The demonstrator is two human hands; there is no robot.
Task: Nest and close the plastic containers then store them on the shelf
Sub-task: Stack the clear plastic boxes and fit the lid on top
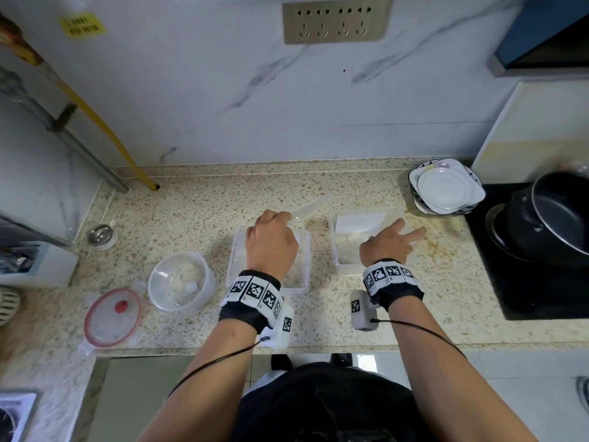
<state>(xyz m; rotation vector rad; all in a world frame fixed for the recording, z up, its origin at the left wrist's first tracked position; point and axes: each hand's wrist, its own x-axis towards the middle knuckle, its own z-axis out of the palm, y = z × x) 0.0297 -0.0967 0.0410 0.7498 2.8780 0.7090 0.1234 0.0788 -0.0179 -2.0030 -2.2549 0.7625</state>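
Holding a clear flat lid point(307, 208) tilted above the counter, the left hand point(271, 242) has its fingers curled shut around the lid's near edge. The lid slants up toward 1 o'clock from the hand. Directly under that hand sits a rectangular clear container point(301, 275), open. At 3 o'clock from it, just beside, a second rectangular container point(345, 247), also open. The right hand point(390, 244) rests at this one's near right rim, fingers spread and pointing to 2 o'clock; whether it grips the wall, cannot tell.

At 9 o'clock from the first container: round clear bowl point(181, 282), open. Beyond it at 8 o'clock, a round lid with red seal point(111, 317), close to the counter edge.

Risks, as judged:
- Lid held by one edge only; could twist or slip when lowered, seating crooked.
- Lid may belong to the other rectangle; the wrong match would not snap shut.
- Closing before nesting wastes a step.
- Red-sealed lid near the edge could be knocked off by a forearm or wrist cable.
- Plates point(446, 186) at 1 o'clock, near the right hand's sweep.
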